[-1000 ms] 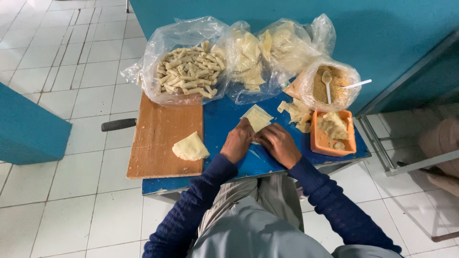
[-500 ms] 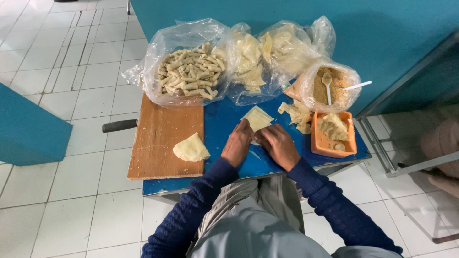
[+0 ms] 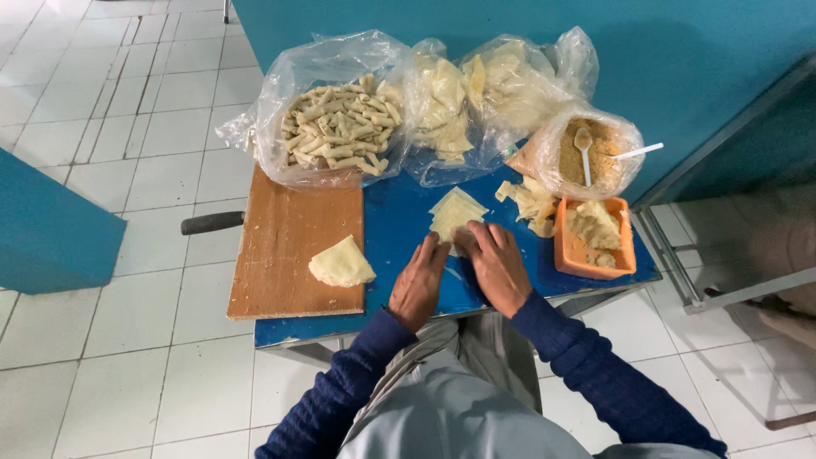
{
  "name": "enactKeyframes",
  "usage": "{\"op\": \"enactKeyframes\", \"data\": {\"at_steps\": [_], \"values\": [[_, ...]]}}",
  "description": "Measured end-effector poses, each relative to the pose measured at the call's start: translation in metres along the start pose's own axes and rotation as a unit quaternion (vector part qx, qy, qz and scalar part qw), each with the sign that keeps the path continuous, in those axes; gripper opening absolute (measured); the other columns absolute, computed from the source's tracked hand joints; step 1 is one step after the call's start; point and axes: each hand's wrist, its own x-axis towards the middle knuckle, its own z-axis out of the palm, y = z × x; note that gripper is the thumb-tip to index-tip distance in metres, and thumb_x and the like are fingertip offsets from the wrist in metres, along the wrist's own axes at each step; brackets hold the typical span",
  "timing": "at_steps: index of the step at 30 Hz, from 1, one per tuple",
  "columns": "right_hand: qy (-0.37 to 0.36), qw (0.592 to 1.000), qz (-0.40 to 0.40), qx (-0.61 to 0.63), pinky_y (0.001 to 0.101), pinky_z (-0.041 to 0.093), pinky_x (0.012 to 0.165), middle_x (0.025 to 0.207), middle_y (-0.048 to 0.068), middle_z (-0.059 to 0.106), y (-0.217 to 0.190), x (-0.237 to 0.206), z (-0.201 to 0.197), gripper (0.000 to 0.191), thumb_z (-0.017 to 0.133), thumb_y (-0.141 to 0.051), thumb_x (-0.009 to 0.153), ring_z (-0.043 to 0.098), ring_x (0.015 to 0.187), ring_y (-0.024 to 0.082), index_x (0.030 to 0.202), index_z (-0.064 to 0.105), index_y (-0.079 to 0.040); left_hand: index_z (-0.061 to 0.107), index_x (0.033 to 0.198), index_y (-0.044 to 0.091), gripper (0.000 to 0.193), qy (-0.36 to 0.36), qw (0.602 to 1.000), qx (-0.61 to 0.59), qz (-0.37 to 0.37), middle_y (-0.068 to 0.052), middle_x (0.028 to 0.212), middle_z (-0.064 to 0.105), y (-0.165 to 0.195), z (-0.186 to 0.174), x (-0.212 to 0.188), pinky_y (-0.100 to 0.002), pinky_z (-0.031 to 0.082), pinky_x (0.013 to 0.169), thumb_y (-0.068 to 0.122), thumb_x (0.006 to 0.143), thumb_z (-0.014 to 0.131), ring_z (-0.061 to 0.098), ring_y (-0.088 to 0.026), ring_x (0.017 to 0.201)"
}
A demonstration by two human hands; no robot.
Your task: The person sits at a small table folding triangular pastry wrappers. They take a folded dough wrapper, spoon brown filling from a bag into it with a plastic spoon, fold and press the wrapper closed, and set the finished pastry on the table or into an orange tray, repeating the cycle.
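Wrapper sheet (image 3: 456, 212), pale square with one corner pointing far, lies on the blue desk (image 3: 399, 229) under both flat hands' (image 3: 418, 285) (image 3: 497, 268) fingertips, clear bags (image 3: 336, 127) beyond.

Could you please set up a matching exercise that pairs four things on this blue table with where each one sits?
Things:
1. folded wrapper
2. flat wrapper sheet
3. white spoon
4. bag of rolled pieces

Places:
A. at the fingertips of both the left hand and the right hand
B. standing in the bag of brown crumbs
C. at the far end of the wooden board
D. lying alone on the board's near part

Pairs: 1-D, 2-A, 3-B, 4-C
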Motion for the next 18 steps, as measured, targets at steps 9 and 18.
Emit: {"op": "enactKeyframes", "data": {"at_steps": [9, 18], "values": [[-0.017, 1.000, 0.000, -0.022, 0.0432, 0.043, 0.091, 0.137, 0.008, 0.052, 0.016, 0.028, 0.021, 0.061, 0.060, -0.002, 0.084, 0.051, 0.111, 0.030, 0.143, 0.061, -0.016, 0.061, 0.123, -0.006, 0.037, -0.013, 0.997, 0.062, 0.044, -0.021, 0.144, 0.053, -0.007, 0.004, -0.001, -0.044, 0.049, 0.101, 0.000, 0.087, 0.055, 0.054, -0.039, 0.127], [0.000, 0.976, 0.009, 0.217, 0.0431, 0.045, 0.091, 0.113, 0.005, 0.064, 0.036, 0.043, 0.019, 0.060, 0.070, 0.001, 0.081, 0.056, 0.104, 0.030, 0.138, 0.066, -0.017, 0.062, 0.118, -0.003, 0.029, -0.009, 0.993, 0.093, 0.069, -0.021, 0.136, 0.058, -0.005, 0.002, 0.003, -0.047, 0.044, 0.105, 0.008, 0.091, 0.063, 0.052, -0.038, 0.131]]}}
